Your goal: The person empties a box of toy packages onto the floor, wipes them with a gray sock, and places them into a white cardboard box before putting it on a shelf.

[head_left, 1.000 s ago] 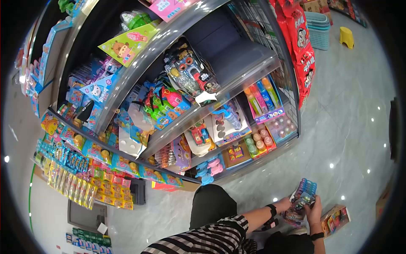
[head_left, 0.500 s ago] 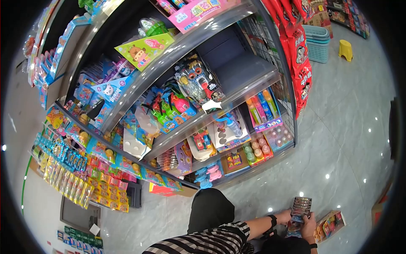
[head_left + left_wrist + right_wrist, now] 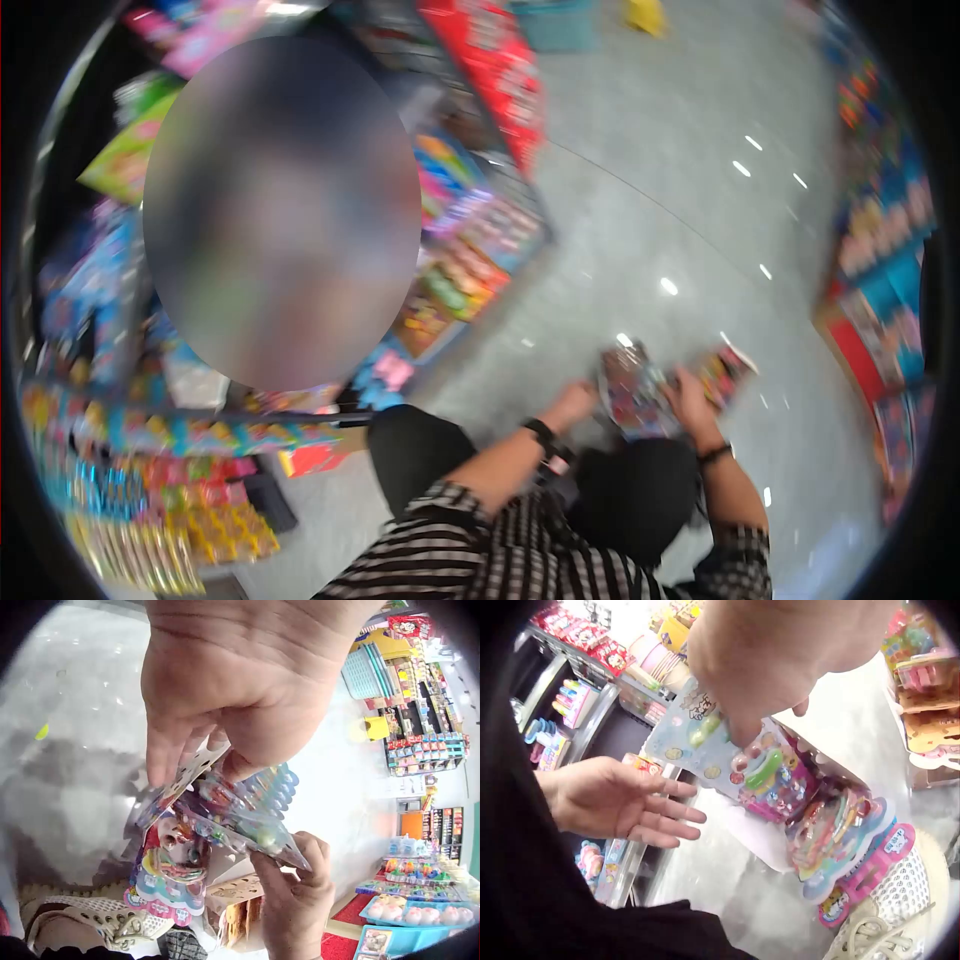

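I crouch over a grey tiled floor. My right hand pinches a clear blister pack of small colourful toys by its edge and holds it up; the left wrist view has those fingers at the pack's lower corner. My left hand is spread flat beside the pack with its fingers straight, and the right wrist view shows a gap between them. In the blurred head view both hands flank the pack. More toy packs lie stacked under it by my white mesh shoe.
Toy shelves stand at the left, partly behind a blurred oval. An open cardboard box of toys sits on the floor to the right of my hands. More displays line the right side. A yellow stool stands far off.
The head view has swung right and blurred, so the shelves slid left. The pack stays between my hands, a little higher in the picture.
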